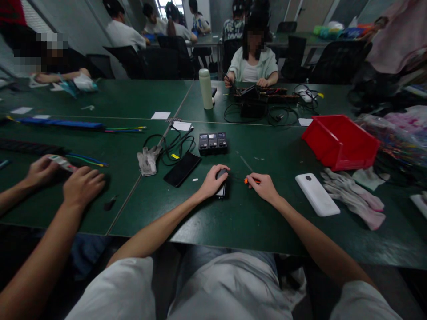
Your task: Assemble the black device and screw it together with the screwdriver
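Brace the small black rectangular device (222,192) with the left hand (212,182) curled around it; steady the orange-handled tool (246,181), pinched in the right hand (264,187), right of the device.

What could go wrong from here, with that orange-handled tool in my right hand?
The orange-handled tool in the right hand might slip and scratch the small device or nick the left hand on it. The black phone lies near the left hand and could get bumped. The yellow-tagged cable lies in loose loops beside the phone and might snag.
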Tool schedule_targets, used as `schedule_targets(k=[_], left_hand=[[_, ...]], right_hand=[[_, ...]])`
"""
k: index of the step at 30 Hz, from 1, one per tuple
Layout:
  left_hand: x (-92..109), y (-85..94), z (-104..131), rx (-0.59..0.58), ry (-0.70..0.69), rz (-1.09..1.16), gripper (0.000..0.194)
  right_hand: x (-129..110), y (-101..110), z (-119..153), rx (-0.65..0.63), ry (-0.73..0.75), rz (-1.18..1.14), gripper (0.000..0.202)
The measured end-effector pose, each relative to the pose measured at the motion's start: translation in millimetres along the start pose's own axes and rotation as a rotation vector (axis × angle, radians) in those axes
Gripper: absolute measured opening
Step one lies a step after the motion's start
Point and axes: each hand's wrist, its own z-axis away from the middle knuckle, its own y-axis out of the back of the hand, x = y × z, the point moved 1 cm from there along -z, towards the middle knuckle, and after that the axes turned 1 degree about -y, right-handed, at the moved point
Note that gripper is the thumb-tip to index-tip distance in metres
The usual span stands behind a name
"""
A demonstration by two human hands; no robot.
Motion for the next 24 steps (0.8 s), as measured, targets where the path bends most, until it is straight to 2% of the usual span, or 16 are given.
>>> schedule_targets(k=[24], left_hand=[[-3.8, -1.4, -0.9, 0.004, -0.043, 0.011, 0.024]], right_hand=[[-0.5, 1.2, 0.2, -0.022, -0.013, -0.019, 0.034]])
